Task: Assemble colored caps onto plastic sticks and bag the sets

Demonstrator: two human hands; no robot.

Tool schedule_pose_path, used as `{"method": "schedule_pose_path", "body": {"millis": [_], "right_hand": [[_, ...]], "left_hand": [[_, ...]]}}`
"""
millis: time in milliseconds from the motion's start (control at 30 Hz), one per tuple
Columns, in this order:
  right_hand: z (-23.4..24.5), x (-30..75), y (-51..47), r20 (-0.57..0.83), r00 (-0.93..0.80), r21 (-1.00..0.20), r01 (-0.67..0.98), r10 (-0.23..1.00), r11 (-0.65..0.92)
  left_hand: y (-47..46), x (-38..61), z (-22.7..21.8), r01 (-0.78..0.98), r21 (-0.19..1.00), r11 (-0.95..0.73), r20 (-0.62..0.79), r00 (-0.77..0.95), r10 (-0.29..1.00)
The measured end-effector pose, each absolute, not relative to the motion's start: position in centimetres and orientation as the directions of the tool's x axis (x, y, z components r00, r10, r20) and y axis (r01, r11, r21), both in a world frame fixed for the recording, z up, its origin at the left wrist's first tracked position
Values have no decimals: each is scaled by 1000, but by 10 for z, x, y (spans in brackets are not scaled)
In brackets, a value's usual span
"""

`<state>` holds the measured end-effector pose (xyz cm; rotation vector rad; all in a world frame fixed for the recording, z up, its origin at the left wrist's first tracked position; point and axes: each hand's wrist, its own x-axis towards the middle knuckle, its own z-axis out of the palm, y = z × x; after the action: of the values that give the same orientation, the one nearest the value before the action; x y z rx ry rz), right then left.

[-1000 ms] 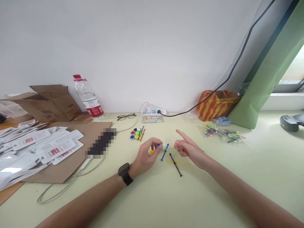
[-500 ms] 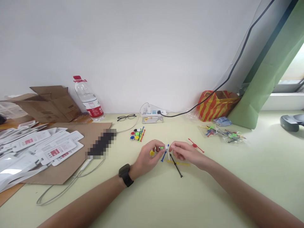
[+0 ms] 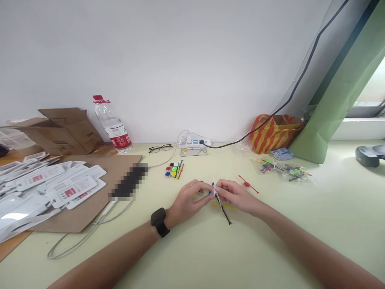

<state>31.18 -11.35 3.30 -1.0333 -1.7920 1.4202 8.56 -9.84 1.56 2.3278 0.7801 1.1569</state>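
My left hand (image 3: 190,197) is closed, its thumb and fingertips pinching a small white plastic piece that is mostly hidden. Against those fingertips, my right hand (image 3: 236,196) grips a thin white plastic arrow (image 3: 218,200), which slants down toward me. A black arrow (image 3: 226,216) lies on the table just below both hands. Partly covered by my right hand is a yellow arrow (image 3: 230,207). Bits of blue plastic (image 3: 209,193) show between the hands, and other small round pieces there are mostly hidden. To the right lies a red arrow (image 3: 253,189) with a round red centre (image 3: 246,184).
Several coloured discs (image 3: 173,169) and arrows (image 3: 181,171) lie behind my left hand. Bagged arrow parts (image 3: 293,172) lie at the right, near a striped bag (image 3: 264,134). Glasses (image 3: 160,148), a power strip (image 3: 195,143), a bottle (image 3: 117,132) and cardboard (image 3: 87,208) are farther off.
My hands have come together, so the white arrow now meets the white piece in my left fingertips. The arrow's lower end has swung right, over the black arrow.
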Motion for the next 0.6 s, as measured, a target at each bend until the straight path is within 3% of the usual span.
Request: {"method": "schedule_pose_path", "body": {"millis": [300, 367, 467, 600], "right_hand": [[30, 325, -102, 120, -437, -825, 456, 891, 335], [31, 336, -96, 131, -357, -698, 629, 925, 342], [34, 353, -90, 124, -219, -373, 894, 968, 250], [36, 366, -86, 78, -124, -36, 991, 989, 127]], "left_hand": [[-97, 83, 19, 504, 538, -675, 511, 442, 738], [-93, 82, 17, 561, 525, -640, 502, 403, 765], [-85, 79, 9, 602, 530, -597, 465, 382, 798], [-77, 75, -1, 607, 518, -603, 450, 406, 795]]}}
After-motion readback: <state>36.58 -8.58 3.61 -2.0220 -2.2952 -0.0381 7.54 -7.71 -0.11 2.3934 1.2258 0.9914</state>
